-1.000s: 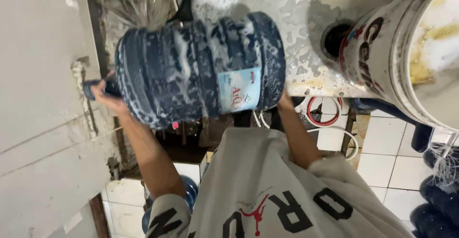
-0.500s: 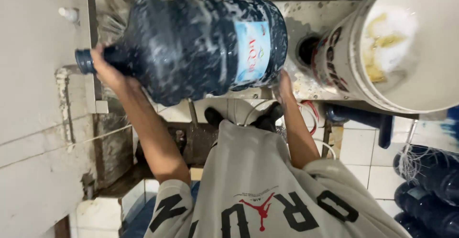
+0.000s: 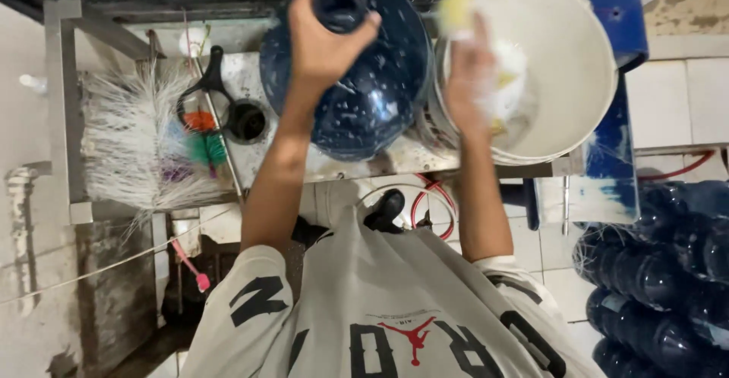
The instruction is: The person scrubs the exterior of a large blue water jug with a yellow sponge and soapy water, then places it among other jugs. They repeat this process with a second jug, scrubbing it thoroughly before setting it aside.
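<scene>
1. The left hand (image 3: 323,40) is gripping the neck of a large dark blue plastic water jug (image 3: 364,97), fingers closed around it just below the mouth; the jug is standing upright, speckled with white suds.
2. The jug is sitting on a wet, stained metal desk (image 3: 357,167), touching the round white plastic bucket (image 3: 577,59) just beside it on the person's right.
3. The right hand (image 3: 469,74) is reaching over the bucket's rim, covered in foam, with a pale yellow sponge (image 3: 456,9) at its fingertips — blurred, so it cannot be told how firmly the fingers are closing on it.
4. A long brush of white bristles (image 3: 137,146) is lying on the desk's left part, with smaller orange, green and purple brushes (image 3: 201,142) lying against it.
5. A round drain hole (image 3: 247,120) is showing in the desk between the brushes and the jug.
6. More dark blue water jugs (image 3: 661,272) are lying stacked on the tiled floor at the lower right — well apart from the hands.
</scene>
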